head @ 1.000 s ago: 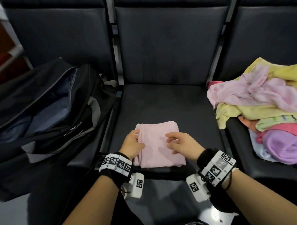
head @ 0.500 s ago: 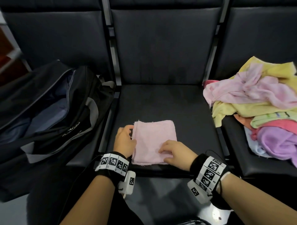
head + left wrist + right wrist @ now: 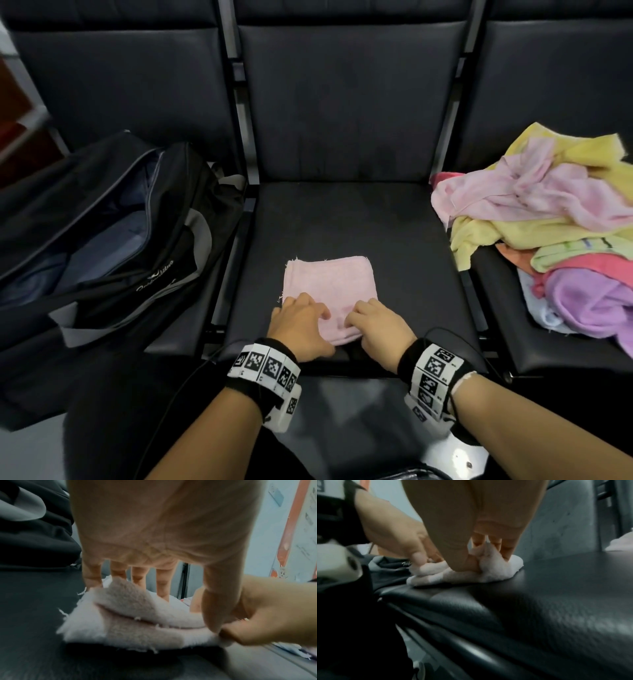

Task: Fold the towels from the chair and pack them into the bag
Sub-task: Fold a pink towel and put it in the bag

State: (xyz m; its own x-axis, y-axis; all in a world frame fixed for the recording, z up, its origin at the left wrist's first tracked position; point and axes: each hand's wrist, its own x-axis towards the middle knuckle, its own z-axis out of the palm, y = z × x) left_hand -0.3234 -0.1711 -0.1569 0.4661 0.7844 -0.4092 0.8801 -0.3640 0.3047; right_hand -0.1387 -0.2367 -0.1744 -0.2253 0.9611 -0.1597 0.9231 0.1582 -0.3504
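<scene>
A pale pink towel, folded to a small square, lies on the middle black seat. Both my hands are at its near edge. My left hand grips the left part, fingers on top and thumb down at the front fold. My right hand pinches the right part; in the right wrist view the towel bunches up between its thumb and fingers. The open black bag sits on the left seat. A loose pile of towels in pink, yellow and purple lies on the right seat.
Grey-blue lining shows inside the bag's open mouth. Black seat backs rise behind all three seats. Cables run from the marker-covered wrist bands across the seat's front edge.
Both hands slid back from the towel's sides and top to its near edge and took hold of it. The near edge now bunches up slightly. The towel stays on the seat.
</scene>
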